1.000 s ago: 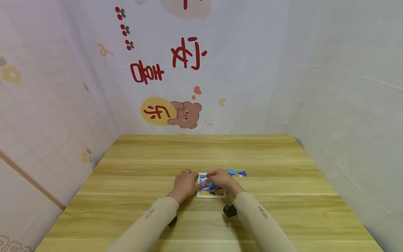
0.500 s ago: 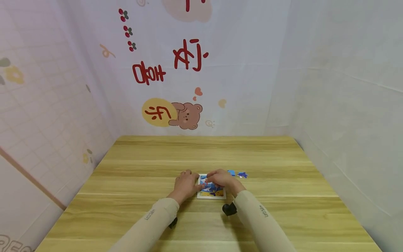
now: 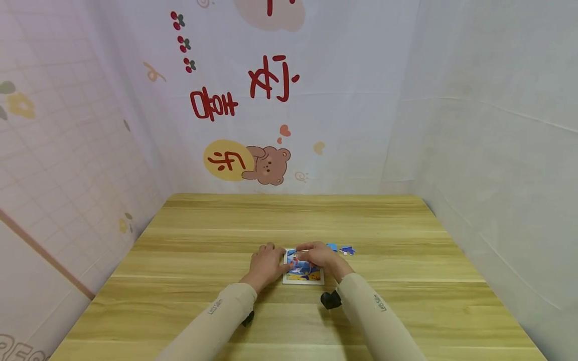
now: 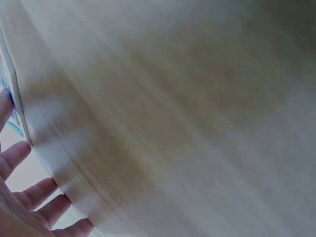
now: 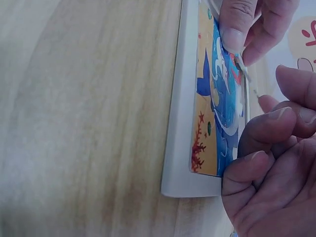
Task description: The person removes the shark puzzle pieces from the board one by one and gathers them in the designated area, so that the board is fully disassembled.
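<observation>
Puzzle: the picture puzzle (image 3: 305, 271) lies flat in its white frame (image 5: 177, 153) near the middle of the table (image 3: 198, 311); blue sea, yellow sand and a red coral show at its near side.
Left hand: the left hand (image 3: 266, 264) is at the puzzle's nine o'clock, fingers fairly straight and clasping nothing, thumb resting on the picture's edge.
Right hand: the right hand (image 3: 319, 254) is over the puzzle's one o'clock side, with some fingers curled; whether it holds a piece cannot be told.
Loose pieces: a light-blue piece (image 3: 332, 247) and a dark-blue piece (image 3: 347, 249) lie at two o'clock, just beside each other.
Sleeves: cream, the left sleeve (image 3: 207, 321) at eight o'clock, the right sleeve (image 3: 377, 313) at four.
Wall: at twelve o'clock, a white wall (image 3: 352, 115) with a bear print (image 3: 269, 166) towards eleven.
</observation>
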A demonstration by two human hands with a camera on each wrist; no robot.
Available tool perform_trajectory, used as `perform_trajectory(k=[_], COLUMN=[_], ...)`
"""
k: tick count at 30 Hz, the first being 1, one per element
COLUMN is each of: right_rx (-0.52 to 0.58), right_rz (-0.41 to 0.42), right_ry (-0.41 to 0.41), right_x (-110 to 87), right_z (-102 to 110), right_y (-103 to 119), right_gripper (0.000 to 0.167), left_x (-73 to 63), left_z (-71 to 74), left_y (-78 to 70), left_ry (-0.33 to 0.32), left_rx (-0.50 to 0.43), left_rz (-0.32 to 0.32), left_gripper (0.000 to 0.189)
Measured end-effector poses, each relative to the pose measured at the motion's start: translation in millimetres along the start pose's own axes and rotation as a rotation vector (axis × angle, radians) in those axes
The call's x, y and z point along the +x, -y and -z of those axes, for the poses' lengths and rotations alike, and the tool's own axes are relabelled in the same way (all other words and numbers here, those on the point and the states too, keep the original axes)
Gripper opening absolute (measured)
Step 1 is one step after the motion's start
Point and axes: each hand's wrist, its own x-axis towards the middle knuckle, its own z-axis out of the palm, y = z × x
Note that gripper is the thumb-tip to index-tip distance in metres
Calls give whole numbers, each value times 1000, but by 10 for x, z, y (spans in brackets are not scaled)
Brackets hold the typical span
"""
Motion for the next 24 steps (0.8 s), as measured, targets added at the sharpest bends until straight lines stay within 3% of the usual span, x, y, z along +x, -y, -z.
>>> perform_trajectory(k=[6, 12, 24], right_rx=[15, -37, -19], right_rz=[24, 109, 194], right_ry=[0, -10, -117], right_x=[11, 18, 96], right_z=[5, -27, -150], right_y=[-16, -40, 8], right_gripper=[43, 43, 30], left_x=[5, -5, 8], left_z=[-5, 7, 14], left_y=[-2, -9, -11], left_ry=[-14, -9, 6], left_rx=[5, 13, 18], left_rz=[-3, -21, -9], left_gripper=[53, 52, 52])
